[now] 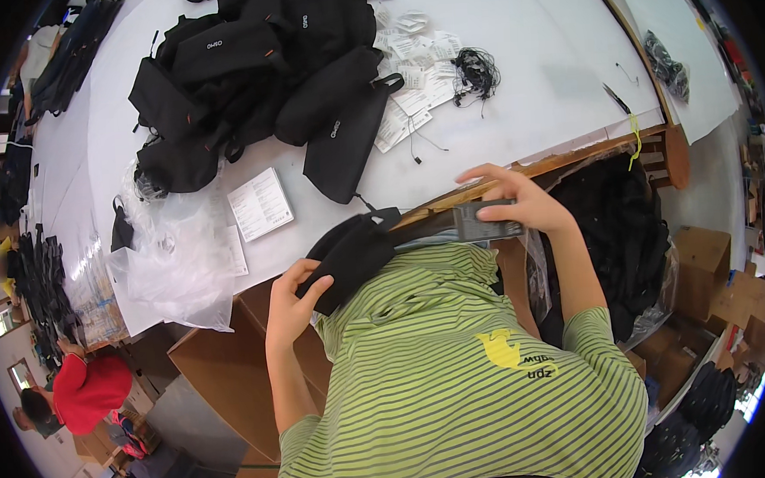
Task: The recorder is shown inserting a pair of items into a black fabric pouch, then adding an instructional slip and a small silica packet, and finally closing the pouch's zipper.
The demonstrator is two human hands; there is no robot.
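2 bare hands hold 1 black bag (353, 256) against the chest of a person in a green striped shirt (442, 383), at the near edge of a white table (511, 50). Left hand (295, 300): fingers curled shut around the bag's lower left end. Right hand (519, 199): fingers closed around the bag's grey strap (484, 222), which runs from the bag to the right. On the table beyond lie a heap of black bags (253, 73), a scatter of white paper tags (413, 77), a tangle of black cords (476, 71), a white leaflet (260, 204) and crumpled clear plastic wrap (172, 259). Right of the hands, an open box (620, 226) holds more black goods. At lower left sits another person in a red top (88, 391).
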